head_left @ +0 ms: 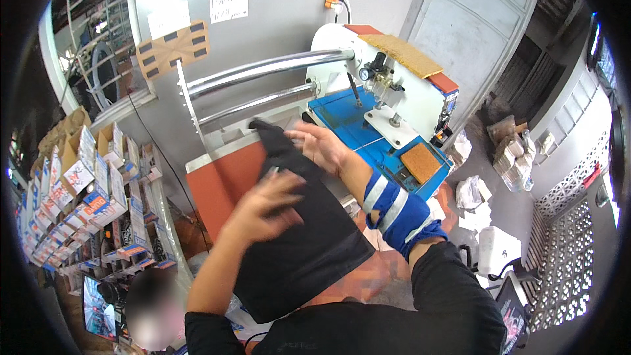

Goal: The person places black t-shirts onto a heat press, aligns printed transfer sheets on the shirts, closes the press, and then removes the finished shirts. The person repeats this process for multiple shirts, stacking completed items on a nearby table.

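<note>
A black cloth garment (315, 230) lies draped over a red-orange pad (222, 187) and hangs down toward my body. Its narrow far end is bunched up beside the machine. My left hand (271, 207) hovers at or just above the cloth, fingers apart and blurred by motion. Farther off, my right hand (321, 148) is beside the garment's upper part, with its fingers stretched out and nothing in them. Whether either palm touches the cloth is hard to tell. A blue wrap with grey bands (397, 210) covers my right forearm.
Behind the pad runs a thick chrome bar (269, 69) of a press-like machine with a blue bed (348, 115) and a pressure gauge (365, 74). Stacked cardboard boxes (82, 177) stand at left. Plastic-wrapped bundles (513, 154) lie on the floor at right.
</note>
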Tool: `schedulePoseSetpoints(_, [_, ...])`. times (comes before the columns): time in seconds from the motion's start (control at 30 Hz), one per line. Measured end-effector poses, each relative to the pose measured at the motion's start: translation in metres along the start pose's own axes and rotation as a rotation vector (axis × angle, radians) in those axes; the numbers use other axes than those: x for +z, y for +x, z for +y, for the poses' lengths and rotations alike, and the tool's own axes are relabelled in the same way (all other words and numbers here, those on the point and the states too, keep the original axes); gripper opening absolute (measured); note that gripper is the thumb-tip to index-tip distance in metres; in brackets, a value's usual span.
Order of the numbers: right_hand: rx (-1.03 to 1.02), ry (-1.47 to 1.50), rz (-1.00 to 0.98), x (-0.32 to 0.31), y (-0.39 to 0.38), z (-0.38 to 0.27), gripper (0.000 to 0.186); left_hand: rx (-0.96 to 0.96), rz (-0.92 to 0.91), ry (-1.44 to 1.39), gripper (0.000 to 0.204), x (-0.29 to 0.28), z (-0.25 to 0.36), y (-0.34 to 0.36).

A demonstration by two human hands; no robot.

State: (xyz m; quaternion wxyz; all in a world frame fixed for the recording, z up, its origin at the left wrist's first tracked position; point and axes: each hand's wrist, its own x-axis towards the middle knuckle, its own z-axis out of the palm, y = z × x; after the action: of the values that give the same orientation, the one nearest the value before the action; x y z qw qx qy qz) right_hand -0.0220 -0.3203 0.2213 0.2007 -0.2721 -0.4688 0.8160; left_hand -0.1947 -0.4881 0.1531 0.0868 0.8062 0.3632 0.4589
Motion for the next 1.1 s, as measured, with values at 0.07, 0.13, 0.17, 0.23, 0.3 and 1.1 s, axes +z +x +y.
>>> schedulePoseSetpoints(0.07, [-0.247, -0.514, -0.002, -0.003, -0.021, -0.029, 0.044, 0.199, -0.050, -0.083, 0.058, 0.010, 0.051, 0.026])
schedulePoseSetpoints(0.13, [-0.452, -0.972, -0.093, 0.029, -0.086, -0.075, 0.043, 0.058, 0.329, 0.047, 0.067, 0.003, 0.048, 0.029])
schedulePoseSetpoints(0.17, [-0.573, -1.136, -0.168, 0.039, -0.137, -0.095, 0.041, -0.010, 0.515, 0.090, 0.072, 0.004, 0.051, 0.033])
schedulePoseSetpoints(0.23, [-0.460, -1.146, -0.215, 0.058, -0.240, -0.131, 0.038, -0.076, 0.384, 0.183, 0.090, 0.040, 0.046, 0.077])
schedulePoseSetpoints(0.3, [-0.794, -1.272, -0.271, 0.067, -0.306, -0.135, 0.032, -0.007, 0.181, 0.087, 0.079, 0.085, 0.017, 0.096])
schedulePoseSetpoints(1.1, [-0.103, -0.935, 0.352, -0.229, -0.338, 0.207, 0.016, -1.006, 0.655, 0.227, 0.011, 0.136, 0.268, -0.209])
